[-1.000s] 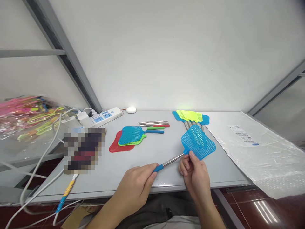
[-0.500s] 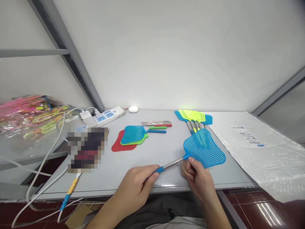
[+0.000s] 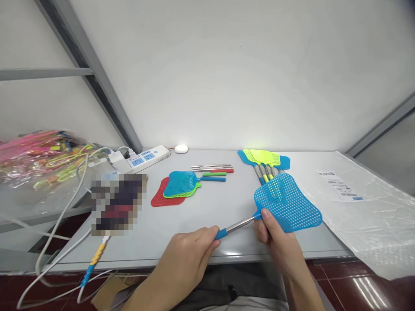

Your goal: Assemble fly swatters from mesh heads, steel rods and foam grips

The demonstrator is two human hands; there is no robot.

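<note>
A blue fly swatter point(image 3: 288, 203) is held between my two hands over the front of the table. My left hand point(image 3: 191, 250) wraps its blue handle, and the metal rod runs bare from there toward the right. My right hand point(image 3: 279, 237) pinches the swatter's neck, thumb on top, where the rod meets the mesh head. Behind the mesh head lies a bunch of yellow and blue fly swatters point(image 3: 264, 157), partly covered. To the left, blue, green and red swatter heads point(image 3: 180, 183) overlap, beside several metal rods with coloured handles point(image 3: 214, 173).
A white power strip point(image 3: 149, 156) with plugs and a small white device point(image 3: 181, 149) stand along the back. At left are a blurred-out object point(image 3: 118, 203), white cables and a bag of colourful items point(image 3: 48, 160). White plastic packaging point(image 3: 363, 224) covers the right side.
The held swatter and my right hand have shifted slightly right. My left hand has moved a little right too, still around the handle.
</note>
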